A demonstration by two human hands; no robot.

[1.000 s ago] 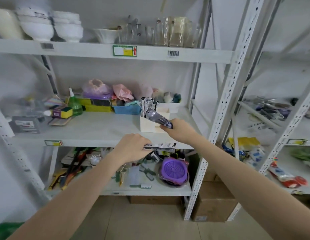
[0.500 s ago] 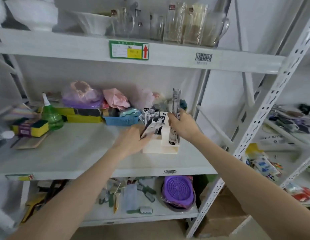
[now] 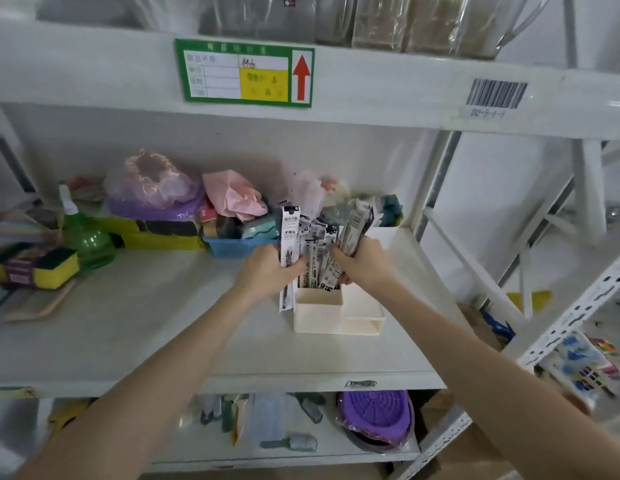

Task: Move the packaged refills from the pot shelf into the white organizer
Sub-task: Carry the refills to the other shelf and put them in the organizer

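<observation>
The white organizer [image 3: 336, 315] stands on the middle shelf, with several black-and-white refill packets [image 3: 319, 252] upright in its tall left compartment. My left hand [image 3: 267, 271] grips one long refill packet [image 3: 289, 237], held upright just left of the organizer, its lower end hanging outside the wall. My right hand [image 3: 362, 263] is closed around another dark refill packet [image 3: 355, 226], tilted over the packets in the compartment. The organizer's low right compartment shows nothing inside.
A blue basket [image 3: 237, 245], yellow bins, bagged items, a green spray bottle [image 3: 85, 237] and sponges [image 3: 38, 268] line the shelf's back and left. Glassware sits on the shelf above. Below lie brushes and a purple strainer [image 3: 376, 415]. A slanted rack post [image 3: 578, 306] rises at right.
The camera has come closer to the shelf. Both hands rose from the shelf edge to the organizer, each carrying a packet; the left hand's packet now stands upright beside the compartment.
</observation>
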